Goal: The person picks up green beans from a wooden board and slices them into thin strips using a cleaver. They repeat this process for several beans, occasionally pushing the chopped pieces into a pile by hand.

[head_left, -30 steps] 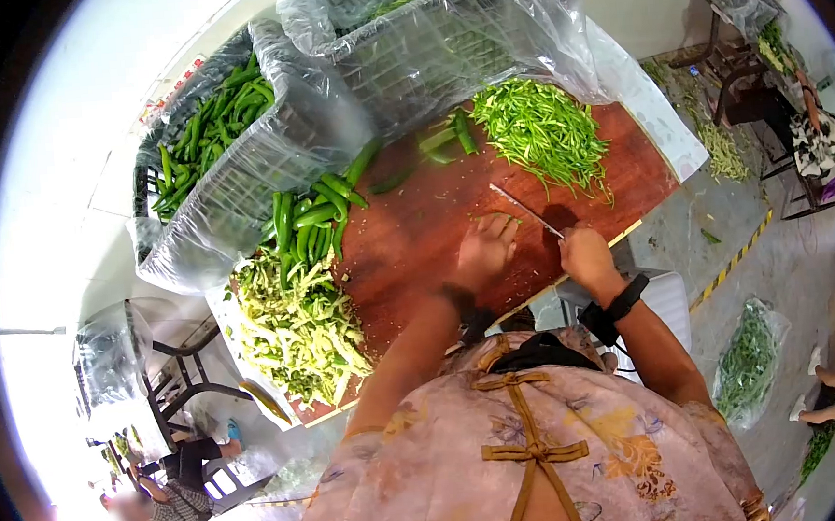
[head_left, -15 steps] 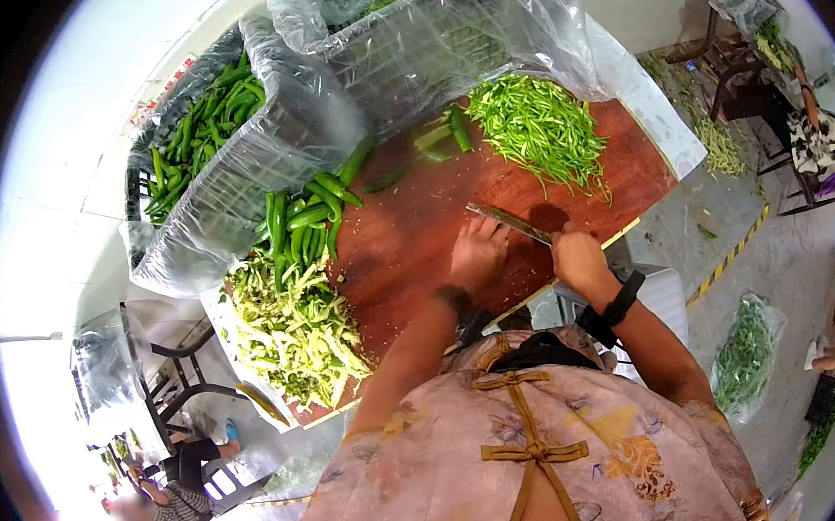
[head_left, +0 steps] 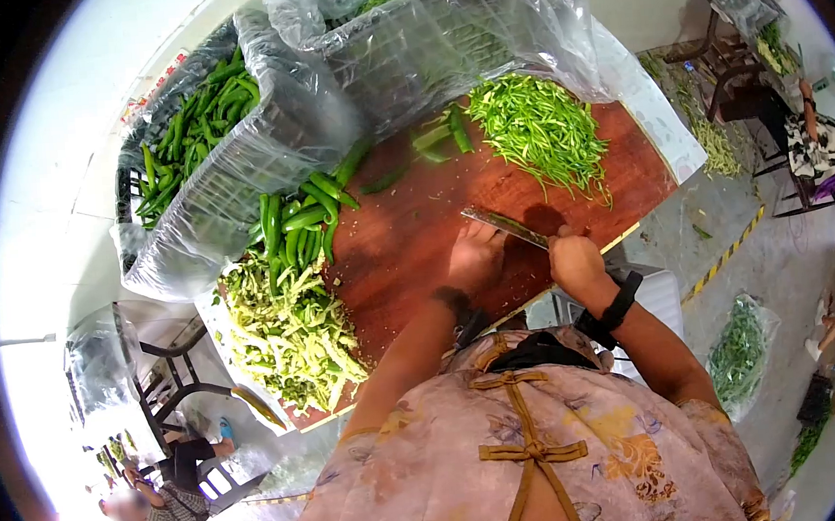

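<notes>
My right hand (head_left: 575,261) is wrapped round the handle of a knife (head_left: 506,227), whose blade points up and to the left over the red-brown board (head_left: 408,261). Just below the blade, my left hand (head_left: 478,253) rests low on the board with its fingers curled; what they press on, if anything, is too small to tell. Shredded green pepper (head_left: 540,136) lies heaped at the board's upper right. Whole green peppers (head_left: 299,225) lie at the left, above a pile of pale pepper cores (head_left: 292,337). A few pepper pieces (head_left: 457,130) are near the back edge.
A plastic-lined crate of green peppers (head_left: 200,126) stands at the upper left, beside another plastic-lined crate (head_left: 451,45) behind the board. A bag of greens (head_left: 739,354) lies on the floor at right. Other people sit or stand at the far left and right.
The knife and my right hand have shifted very slightly left and down. My left hand stays at nearly the same spot below the blade.
</notes>
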Motion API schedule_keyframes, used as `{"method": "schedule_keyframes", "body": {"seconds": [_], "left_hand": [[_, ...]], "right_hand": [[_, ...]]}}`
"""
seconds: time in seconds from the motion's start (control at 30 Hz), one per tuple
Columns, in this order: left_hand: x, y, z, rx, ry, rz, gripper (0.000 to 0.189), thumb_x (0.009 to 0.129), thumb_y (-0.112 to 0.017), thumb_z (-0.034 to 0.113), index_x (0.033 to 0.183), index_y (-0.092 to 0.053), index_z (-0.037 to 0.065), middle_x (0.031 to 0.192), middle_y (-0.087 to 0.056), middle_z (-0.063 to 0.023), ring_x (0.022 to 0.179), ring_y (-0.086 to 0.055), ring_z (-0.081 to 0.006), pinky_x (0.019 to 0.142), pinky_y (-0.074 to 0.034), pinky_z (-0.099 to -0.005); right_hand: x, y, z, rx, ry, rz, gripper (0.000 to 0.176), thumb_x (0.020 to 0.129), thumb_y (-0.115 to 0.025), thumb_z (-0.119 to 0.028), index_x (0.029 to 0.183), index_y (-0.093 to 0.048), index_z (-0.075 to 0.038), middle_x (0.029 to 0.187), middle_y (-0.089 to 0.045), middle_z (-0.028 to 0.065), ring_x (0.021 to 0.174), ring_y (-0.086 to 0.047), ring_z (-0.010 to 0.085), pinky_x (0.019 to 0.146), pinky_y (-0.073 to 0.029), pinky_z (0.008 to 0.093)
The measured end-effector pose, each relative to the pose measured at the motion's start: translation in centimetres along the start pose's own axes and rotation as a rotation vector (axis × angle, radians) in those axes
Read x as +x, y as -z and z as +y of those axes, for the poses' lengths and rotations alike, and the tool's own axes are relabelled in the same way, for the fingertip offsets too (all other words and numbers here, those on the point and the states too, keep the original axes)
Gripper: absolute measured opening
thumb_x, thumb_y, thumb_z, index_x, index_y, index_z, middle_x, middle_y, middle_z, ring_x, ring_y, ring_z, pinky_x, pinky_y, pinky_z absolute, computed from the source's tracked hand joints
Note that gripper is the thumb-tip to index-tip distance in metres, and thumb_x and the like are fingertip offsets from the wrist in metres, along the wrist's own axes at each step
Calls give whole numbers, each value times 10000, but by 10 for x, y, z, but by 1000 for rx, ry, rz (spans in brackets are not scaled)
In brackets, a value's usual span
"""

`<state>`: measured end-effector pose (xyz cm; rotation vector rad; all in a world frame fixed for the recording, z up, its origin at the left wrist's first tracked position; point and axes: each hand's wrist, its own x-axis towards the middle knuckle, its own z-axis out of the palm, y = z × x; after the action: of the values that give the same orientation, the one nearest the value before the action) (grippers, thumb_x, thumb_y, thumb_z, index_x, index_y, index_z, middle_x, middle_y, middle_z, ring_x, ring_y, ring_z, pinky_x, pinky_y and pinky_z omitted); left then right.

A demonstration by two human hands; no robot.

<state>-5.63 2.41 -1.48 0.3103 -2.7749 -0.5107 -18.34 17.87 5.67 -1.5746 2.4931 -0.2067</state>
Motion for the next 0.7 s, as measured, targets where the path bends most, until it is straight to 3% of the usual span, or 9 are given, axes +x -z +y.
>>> {"method": "schedule_keyframes", "body": {"seconds": [0.33, 0.6, 0.63, 0.7], "left_hand": [[2, 7, 3, -81, -21, 50, 377, 683, -560, 80, 1057, -594, 47, 1092, -550, -83, 1052, -497, -269, 882, -404, -382], [0, -2, -3, -151, -77, 157, 348, 695, -556, 72, 1039, -598, 35, 1071, -552, -106, 1013, -522, -290, 875, -416, -384], [-1, -3, -1, -119, -65, 178, 350, 696, -556, 74, 1042, -598, 39, 1075, -553, -105, 1013, -524, -290, 867, -424, -390], [-4, 0, 3, -89, -59, 194, 352, 698, -556, 75, 1045, -598, 42, 1078, -553, -103, 1013, -526, -290, 860, -431, -396]], "right_hand": [[37, -11, -10, 54, 131, 100, 74, 688, -527, -27, 700, -594, 0, 739, -588, 197, 655, -602, 364, 599, -503, 423], [27, -15, 2, 70, 73, 197, 123, 781, -516, -84, 759, -627, -36, 756, -597, 174, 657, -594, 370, 612, -489, 456], [21, -13, 2, 34, 19, 97, 139, 782, -508, -89, 797, -634, -32, 764, -594, 173, 671, -598, 365, 620, -489, 458], [9, -10, -1, 56, 25, 97, 139, 784, -503, -91, 792, -628, -30, 767, -593, 177, 669, -601, 365, 615, -492, 456]]}}
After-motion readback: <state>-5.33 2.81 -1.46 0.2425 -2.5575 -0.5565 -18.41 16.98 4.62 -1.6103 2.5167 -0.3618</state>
